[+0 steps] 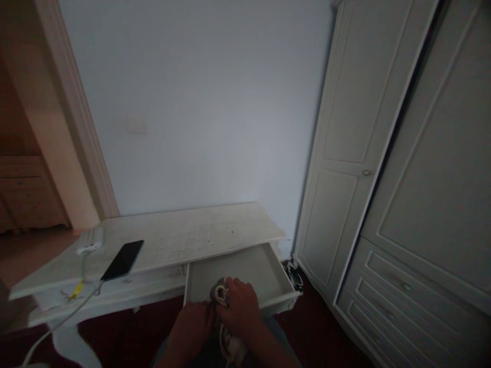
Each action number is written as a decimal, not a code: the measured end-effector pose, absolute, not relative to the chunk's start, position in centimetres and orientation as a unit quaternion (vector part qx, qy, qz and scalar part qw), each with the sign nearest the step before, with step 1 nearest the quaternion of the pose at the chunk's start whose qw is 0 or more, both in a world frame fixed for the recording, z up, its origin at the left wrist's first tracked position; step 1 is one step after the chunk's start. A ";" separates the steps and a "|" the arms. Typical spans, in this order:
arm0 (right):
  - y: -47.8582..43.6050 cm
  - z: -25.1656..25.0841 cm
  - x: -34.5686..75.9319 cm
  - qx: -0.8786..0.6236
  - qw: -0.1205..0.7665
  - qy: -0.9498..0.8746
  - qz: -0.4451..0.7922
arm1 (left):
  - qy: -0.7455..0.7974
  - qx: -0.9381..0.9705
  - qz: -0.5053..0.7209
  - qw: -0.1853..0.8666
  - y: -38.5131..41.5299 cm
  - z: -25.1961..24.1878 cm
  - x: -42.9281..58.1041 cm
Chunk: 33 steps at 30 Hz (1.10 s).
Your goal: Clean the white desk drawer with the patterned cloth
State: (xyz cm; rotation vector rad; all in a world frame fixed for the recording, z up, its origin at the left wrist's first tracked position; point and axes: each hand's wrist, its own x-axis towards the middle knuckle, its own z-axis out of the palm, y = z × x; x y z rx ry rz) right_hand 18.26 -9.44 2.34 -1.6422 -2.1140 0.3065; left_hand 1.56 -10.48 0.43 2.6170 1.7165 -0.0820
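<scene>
My right hand is closed around a grey bundle with a pale cord-like edge; I cannot make out its exact kind. Pressed against the left side of it is my left hand, its fingers curled. More of the bundle's pale, looped part hangs below, between my forearms. Both hands are over the front edge of a pulled-out white drawer, whose visible inside is bare. The drawer belongs to a white table.
A dark phone lies on the table's left part, joined to a white cable. Behind it sits a white power strip. Shoes stand on the floor right of the drawer. A white wardrobe rises at the right.
</scene>
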 end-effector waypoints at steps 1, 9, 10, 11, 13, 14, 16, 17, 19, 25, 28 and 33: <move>-9.5 2.1 18.4 -0.599 0.217 -0.762 0.111 | 0.548 0.836 -0.025 0.004 -10.5 0.4 1.6; -8.7 2.2 26.8 -0.691 0.167 -0.701 0.059 | 0.507 0.859 -0.039 -0.060 -10.1 -1.4 1.1; -8.5 2.5 28.2 -0.700 0.160 -0.695 0.050 | 0.507 0.859 -0.040 -0.063 -10.0 -1.7 1.1; -8.4 2.8 29.4 -0.706 0.155 -0.689 0.042 | 0.511 0.856 -0.039 -0.062 -9.9 -2.0 1.1; -8.4 3.3 31.1 -0.717 0.152 -0.680 0.031 | 0.520 0.852 -0.033 -0.058 -9.8 -2.3 1.1; -8.4 3.4 31.5 -0.721 0.152 -0.676 0.028 | 0.522 0.851 -0.029 -0.057 -9.8 -2.3 1.1; -8.5 3.4 31.4 -0.725 0.150 -0.672 0.024 | 0.525 0.849 -0.020 -0.054 -9.9 -2.1 1.1; -8.6 3.4 31.0 -0.723 0.149 -0.674 0.023 | 0.528 0.847 -0.012 -0.051 -10.0 -1.9 1.1; -8.8 3.1 29.4 -0.713 0.149 -0.684 0.026 | 0.537 0.842 -0.001 -0.044 -10.1 -1.6 1.1; -9.4 1.9 23.1 -0.646 0.189 -0.738 0.052 | 0.506 0.858 -0.028 -0.085 -10.2 -1.9 0.9; -9.4 1.4 21.1 -0.620 0.205 -0.754 0.068 | 0.503 0.861 -0.029 -0.076 -10.1 -1.9 1.0; -9.2 1.2 22.1 -0.625 0.203 -0.748 0.087 | 0.509 0.858 -0.036 -0.055 -10.2 -1.0 1.2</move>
